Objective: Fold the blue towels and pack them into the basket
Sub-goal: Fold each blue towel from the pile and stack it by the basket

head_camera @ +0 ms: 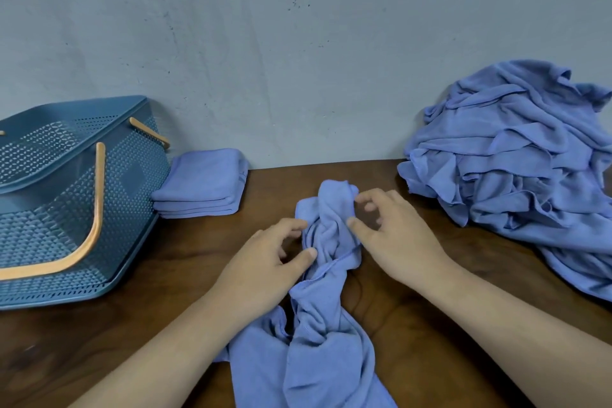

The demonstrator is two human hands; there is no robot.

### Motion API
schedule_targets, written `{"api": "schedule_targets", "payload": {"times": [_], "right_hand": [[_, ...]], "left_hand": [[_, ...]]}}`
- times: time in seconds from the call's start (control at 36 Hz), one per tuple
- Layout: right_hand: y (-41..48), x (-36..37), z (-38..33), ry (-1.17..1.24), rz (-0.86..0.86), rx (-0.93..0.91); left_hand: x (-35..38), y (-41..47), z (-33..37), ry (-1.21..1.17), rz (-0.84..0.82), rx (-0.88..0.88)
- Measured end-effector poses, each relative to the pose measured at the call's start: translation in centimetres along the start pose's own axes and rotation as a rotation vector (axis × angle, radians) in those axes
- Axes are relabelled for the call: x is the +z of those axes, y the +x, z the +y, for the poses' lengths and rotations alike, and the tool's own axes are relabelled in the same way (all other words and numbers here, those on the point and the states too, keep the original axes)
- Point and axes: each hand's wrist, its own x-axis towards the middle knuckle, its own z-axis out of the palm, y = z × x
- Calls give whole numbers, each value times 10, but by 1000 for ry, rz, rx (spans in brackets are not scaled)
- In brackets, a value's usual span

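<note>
**Task status.** Partly complete.
- A stack of folded towels lies on the table, just beside the basket on its right side. These towels are folded but not packed.
- No towel shows in the visible part of the basket. Its orange handles hang down over the side.
- A large pile of unfolded towels sits at the right end of the table, against the wall. Judged from its bulk, most of the folding is left to do.
- One crumpled towel lies at the centre of the table, bunched into a long twisted strip that runs from between the hands toward the near edge. It is not yet spread flat, so its folding has not begun.

**Hand pose.** Both forearms reach forward over the table, palms down, one on each side of the strip's far end.
- The left hand sets thumb and curled forefinger against the left edge of the cloth.
- The right hand sets thumb and forefinger against the right edge; the other fingers curl above the table.

**Grip state.** Both hands touch the crumpled towel. Whether either pair of digits has closed on a fold cannot be told.

**Next step, as judged.** Open the strip flat before making the first fold.
</note>
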Motion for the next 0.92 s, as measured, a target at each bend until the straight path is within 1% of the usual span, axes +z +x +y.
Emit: {"api": "schedule_targets", "payload": {"times": [0.06,0.14,0.25,0.36,0.42,0.5,0.56,0.64,0.72,0.75,0.81,0.83,0.92], "right_hand": [[-3,3,1,-110,-88,37],[-5,7,-1,-223,-144,-20],[-3,7,0,-228,-185,-35],[0,3,3,-256,-189,-41],[5,0,9,-259,-172,-17],[15,-12,21,-266,-112,67],[20,-22,28,-307,-74,125],[22,-30,33,-484,-45,176],[18,-30,37,-723,87,90],[17,-29,37,-746,131,59],[17,-24,36,-668,149,-1],[17,-22,34,-583,115,-29],[16,-18,24,-252,-8,-65]], "left_hand": [[2,0,0,66,-33,19],[4,2,-2,129,-50,57],[1,4,-6,135,-31,92],[-8,7,-9,225,-3,49],[-17,9,-9,288,16,-9],[-34,15,-18,352,56,-123],[-44,19,-30,427,95,-167],[-55,21,-34,558,122,-213],[-56,21,-21,635,125,-279],[-54,21,-19,644,135,-277],[-46,19,-21,589,228,-107],[-42,18,-23,527,231,-31],[-31,13,-23,318,86,87]]}}
